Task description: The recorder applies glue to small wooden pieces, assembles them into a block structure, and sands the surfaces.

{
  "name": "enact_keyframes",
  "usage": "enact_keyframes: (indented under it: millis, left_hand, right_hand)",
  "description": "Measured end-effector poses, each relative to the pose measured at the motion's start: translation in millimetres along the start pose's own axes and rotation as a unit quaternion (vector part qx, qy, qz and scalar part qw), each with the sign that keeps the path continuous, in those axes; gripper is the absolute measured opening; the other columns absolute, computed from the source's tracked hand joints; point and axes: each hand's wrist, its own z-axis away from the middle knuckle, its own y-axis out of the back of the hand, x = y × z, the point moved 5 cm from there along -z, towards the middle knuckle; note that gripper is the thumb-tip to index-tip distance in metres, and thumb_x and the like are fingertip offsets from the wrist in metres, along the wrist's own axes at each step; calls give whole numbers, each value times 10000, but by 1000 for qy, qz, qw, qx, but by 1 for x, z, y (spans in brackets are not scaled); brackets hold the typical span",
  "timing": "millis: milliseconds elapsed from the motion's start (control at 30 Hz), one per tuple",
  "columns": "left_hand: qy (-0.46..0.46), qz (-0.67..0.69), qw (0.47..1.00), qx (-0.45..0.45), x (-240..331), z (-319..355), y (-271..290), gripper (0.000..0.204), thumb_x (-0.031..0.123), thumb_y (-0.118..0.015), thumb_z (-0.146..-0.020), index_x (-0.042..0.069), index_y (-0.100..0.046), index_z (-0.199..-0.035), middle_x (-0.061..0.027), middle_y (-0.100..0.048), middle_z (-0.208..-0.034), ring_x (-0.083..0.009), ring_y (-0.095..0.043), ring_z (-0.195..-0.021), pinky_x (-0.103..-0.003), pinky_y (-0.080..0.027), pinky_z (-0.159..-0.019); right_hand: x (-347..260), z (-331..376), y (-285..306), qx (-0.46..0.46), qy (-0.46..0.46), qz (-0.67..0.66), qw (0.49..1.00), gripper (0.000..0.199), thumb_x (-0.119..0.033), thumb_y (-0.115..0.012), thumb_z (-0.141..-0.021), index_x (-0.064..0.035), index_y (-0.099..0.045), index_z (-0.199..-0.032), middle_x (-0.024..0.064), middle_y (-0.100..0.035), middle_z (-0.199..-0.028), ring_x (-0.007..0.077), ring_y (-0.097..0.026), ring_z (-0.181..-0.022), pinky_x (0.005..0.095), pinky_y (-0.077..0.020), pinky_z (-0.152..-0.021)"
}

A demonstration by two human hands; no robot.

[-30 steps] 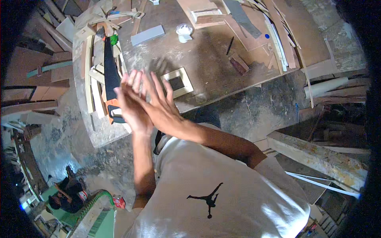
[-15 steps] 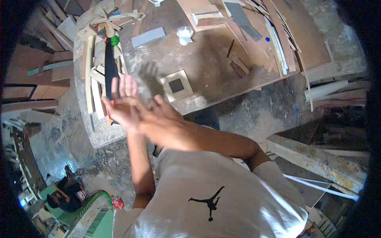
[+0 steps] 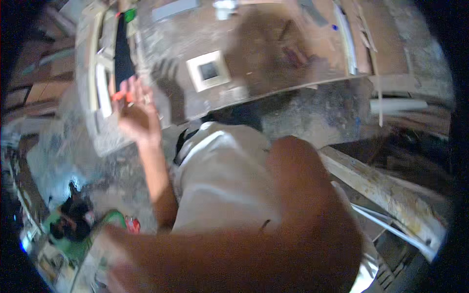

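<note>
My left hand (image 3: 137, 115) is palm up with its fingers stretched out, over the left front part of the worktable. It appears to hold nothing, though blur hides small details. Just past its fingertips lies a long black strip (image 3: 124, 58), like a blade, and an orange piece (image 3: 122, 96) shows beside the fingers. My right arm is bent across my chest, very near the camera. My right hand (image 3: 112, 261) is at the lower left, smeared by motion, so its fingers do not show clearly. A pale square frame with a dark centre (image 3: 195, 64) lies on the table, right of my left hand.
Pale wood strips (image 3: 94, 68) lie along the table's left edge. A grey flat piece (image 3: 176, 8) and a white container (image 3: 225, 10) are farther back. A painted beam (image 3: 381, 190) is at my right. Another person (image 3: 71, 219) is low at the left.
My right hand has left my left hand and swung toward me to the lower left. My left hand stays palm up. The view has shifted, so the table sits higher.
</note>
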Motion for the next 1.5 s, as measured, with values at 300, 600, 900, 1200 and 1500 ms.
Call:
enact_keyframes:
  millis: [300,600,900,1200,1500]
  left_hand:
    - [11,74,997,-31,2,18,-55,642,528,-404,-1044,-6,-444,-1399,-212,-541,-1383,-323,-548,-1264,-446,-432,-1081]
    - [-482,-390,664,-417,-3,35,-108,584,476,-323,-1044,12,-674,-1099,-172,-675,-1100,-331,-654,-997,-429,-486,-857]
    - [-2,-129,943,-306,-73,11,-93,640,533,-301,-1069,19,-449,-1422,-161,-590,-1332,-288,-575,-1241,-413,-452,-1033]
    - [219,-14,960,-176,-61,6,-103,525,425,-404,-1072,92,-410,-1478,-145,-524,-1427,-254,-535,-1287,-396,-462,-1064]
    - [164,-96,964,-184,-55,11,-105,489,302,-325,-1109,-64,-414,-1421,-220,-579,-1343,-265,-583,-1249,-387,-450,-1100]
  right_hand:
    - [139,-47,-109,87,-90,226,966,840,96,-614,-743,-39,-352,-1530,310,-92,-1610,485,-187,-1482,593,-239,-1153]
    - [152,-7,-79,34,-140,-193,971,637,43,-541,-879,15,-372,-1492,189,-210,-1635,299,-212,-1523,404,-256,-1198]
    - [152,-3,-57,143,-137,-4,980,817,113,-521,-759,-29,-349,-1545,186,-248,-1632,337,-212,-1527,446,-161,-1231]
    - [166,-5,-70,124,-121,138,975,779,166,-499,-730,-137,-543,-1447,175,-313,-1582,373,-327,-1463,467,-287,-1191]
    - [173,-19,-68,196,-176,378,888,597,9,-602,-808,-240,-622,-1350,203,-262,-1607,440,-268,-1470,579,-258,-1154]
